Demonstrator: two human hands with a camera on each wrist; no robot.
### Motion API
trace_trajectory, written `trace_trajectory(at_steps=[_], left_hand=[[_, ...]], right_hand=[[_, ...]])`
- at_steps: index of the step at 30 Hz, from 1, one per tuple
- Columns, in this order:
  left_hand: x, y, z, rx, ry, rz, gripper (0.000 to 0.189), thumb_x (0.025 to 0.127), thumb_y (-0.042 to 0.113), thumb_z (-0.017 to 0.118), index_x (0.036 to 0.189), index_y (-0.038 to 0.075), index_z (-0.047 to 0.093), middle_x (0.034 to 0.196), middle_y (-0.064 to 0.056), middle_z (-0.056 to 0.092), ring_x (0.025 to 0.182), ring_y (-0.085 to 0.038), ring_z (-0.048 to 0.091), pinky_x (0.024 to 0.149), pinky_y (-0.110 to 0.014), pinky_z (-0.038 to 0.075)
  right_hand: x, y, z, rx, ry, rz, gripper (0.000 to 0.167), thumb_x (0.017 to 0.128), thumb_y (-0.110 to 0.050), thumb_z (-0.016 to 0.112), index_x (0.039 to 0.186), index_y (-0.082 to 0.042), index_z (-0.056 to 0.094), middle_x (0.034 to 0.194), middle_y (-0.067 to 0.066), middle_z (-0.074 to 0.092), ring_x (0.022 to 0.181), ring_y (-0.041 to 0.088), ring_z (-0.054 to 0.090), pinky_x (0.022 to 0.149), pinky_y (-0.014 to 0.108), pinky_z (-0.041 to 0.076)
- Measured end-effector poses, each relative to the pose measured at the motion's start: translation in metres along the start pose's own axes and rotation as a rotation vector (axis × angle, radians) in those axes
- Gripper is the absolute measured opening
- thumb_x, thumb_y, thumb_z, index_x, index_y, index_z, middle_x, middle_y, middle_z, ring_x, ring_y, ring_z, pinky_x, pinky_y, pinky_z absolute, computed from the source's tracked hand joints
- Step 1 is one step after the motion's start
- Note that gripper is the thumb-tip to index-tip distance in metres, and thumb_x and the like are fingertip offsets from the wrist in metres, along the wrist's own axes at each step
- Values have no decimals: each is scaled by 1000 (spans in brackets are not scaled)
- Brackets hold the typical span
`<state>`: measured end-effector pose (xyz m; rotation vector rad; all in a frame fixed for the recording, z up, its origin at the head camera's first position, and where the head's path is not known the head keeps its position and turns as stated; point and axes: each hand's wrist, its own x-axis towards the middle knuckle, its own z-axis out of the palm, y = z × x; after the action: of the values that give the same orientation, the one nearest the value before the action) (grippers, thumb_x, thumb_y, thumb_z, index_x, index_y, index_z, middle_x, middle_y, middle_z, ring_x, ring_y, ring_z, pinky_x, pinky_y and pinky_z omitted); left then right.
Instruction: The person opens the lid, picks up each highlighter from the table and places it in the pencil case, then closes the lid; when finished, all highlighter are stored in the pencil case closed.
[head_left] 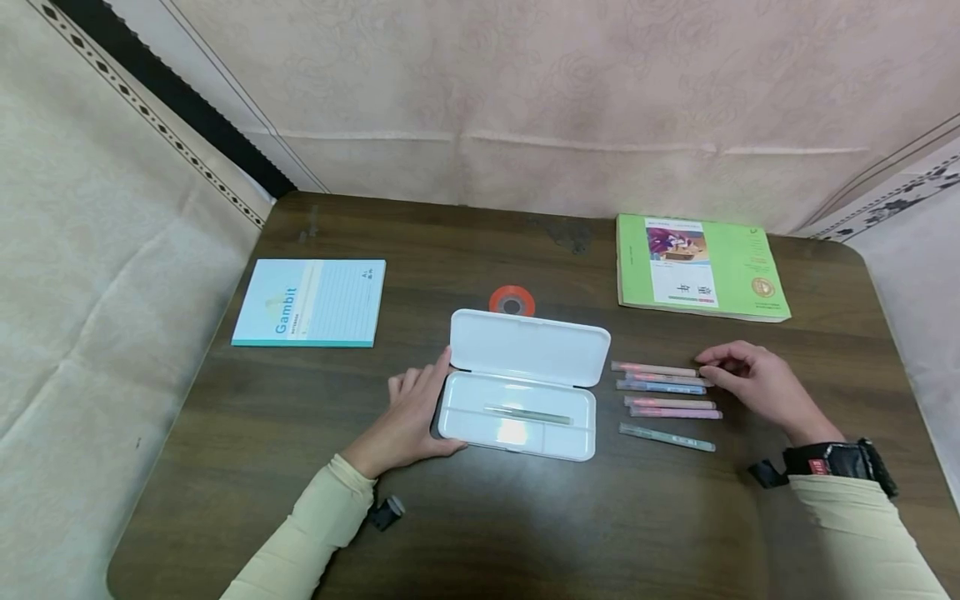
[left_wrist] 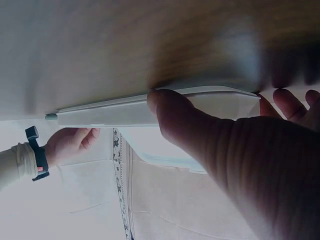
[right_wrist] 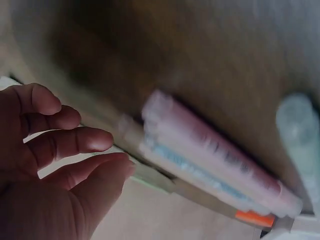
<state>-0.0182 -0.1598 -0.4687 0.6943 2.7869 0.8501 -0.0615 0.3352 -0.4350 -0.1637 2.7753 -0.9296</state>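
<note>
A white pencil case (head_left: 517, 446) lies with its lid (head_left: 531, 346) raised at the middle of the table. One grey-green pen (head_left: 528, 414) lies inside it. My left hand (head_left: 408, 417) holds the case's left end, thumb at the front corner and fingers around the side; the left wrist view shows the thumb (left_wrist: 175, 112) on its front wall. Right of the case lie several pens: pink ones, a blue pen (head_left: 663, 387), a purple-pink pen (head_left: 675, 413) and a teal pen (head_left: 667, 437). At the right ends of the upper pens is my right hand (head_left: 750, 383), fingers loosely bent with nothing between them.
An orange tape roll (head_left: 512, 301) lies just behind the case's lid. A light-blue notebook (head_left: 309, 303) is at the back left, and a thick green book (head_left: 738, 271) at the back right. Pale cloth (head_left: 525, 100) hangs beyond the table's far edge.
</note>
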Motion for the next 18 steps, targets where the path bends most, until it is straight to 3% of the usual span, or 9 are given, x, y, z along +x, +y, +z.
trace_trajectory(at_steps=[8,18], left_hand=[[1,1,-1,-7,-27,-16,127,71,46,85,159,9,1,138,-8,49,103,-23,38,88,-43,19],[0,3,-3,-17,-34,-23,126,72,46,85,159,8,2,139,-9,48,104,-23,38,89,-43,19]], right_hand=[[0,6,4,-7,-42,14,20,97,-28,63,109,-14,70,96,7,60,77,13,47,62,26,39],[6,5,5,-44,-32,-84,10,93,-16,68,101,-12,73,88,4,59,73,8,46,60,25,38]])
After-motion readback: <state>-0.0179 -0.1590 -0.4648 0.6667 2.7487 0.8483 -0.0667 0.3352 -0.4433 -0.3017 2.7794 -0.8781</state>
